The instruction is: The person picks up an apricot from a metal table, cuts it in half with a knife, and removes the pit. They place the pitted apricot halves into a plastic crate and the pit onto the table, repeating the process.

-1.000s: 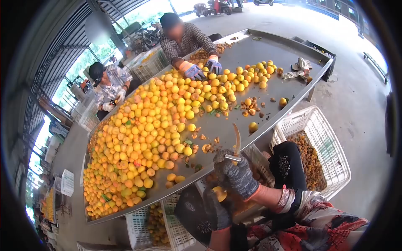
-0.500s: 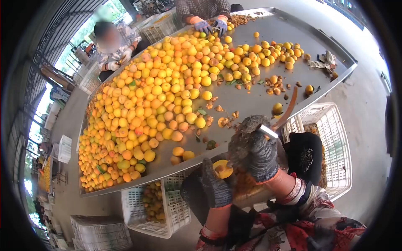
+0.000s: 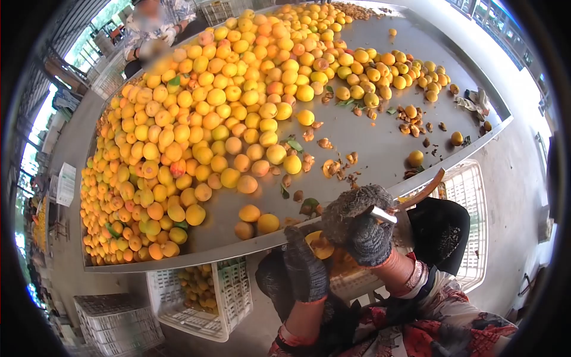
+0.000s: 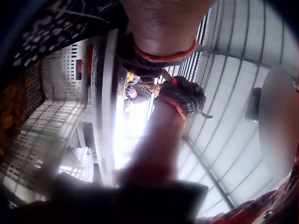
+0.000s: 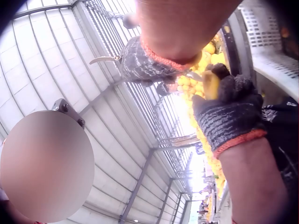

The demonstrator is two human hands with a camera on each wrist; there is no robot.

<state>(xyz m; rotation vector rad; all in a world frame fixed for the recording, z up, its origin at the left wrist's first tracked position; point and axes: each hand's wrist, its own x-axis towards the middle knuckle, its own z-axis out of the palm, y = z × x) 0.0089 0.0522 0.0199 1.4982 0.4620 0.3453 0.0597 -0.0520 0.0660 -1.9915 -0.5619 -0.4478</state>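
In the head view my gloved left hand (image 3: 306, 268) holds a cut apricot (image 3: 321, 245) over my lap, its yellow flesh facing my right hand (image 3: 360, 223). That hand, in a dirty grey knit glove, grips a knife with a curved wooden handle (image 3: 423, 189) and a metal collar (image 3: 382, 215). The handle sticks out to the right. In the right wrist view the blade tip (image 5: 194, 75) shows beside the apricot (image 5: 211, 84), which sits between left thumb and fingers. The rest of the blade is hidden by the right glove.
A metal table (image 3: 357, 149) carries a large heap of apricots (image 3: 196, 119); split scraps (image 3: 336, 166) lie near its front edge. White crates (image 3: 229, 294) stand below, one to the right (image 3: 473, 202). Another person (image 3: 151, 30) sits across the table. A cloth glove (image 3: 476, 102) lies far right.
The head view has tipped downward and the far worker has mostly left it. The knife handle has swung from upright to leaning right, and my right hand now covers part of the apricot.
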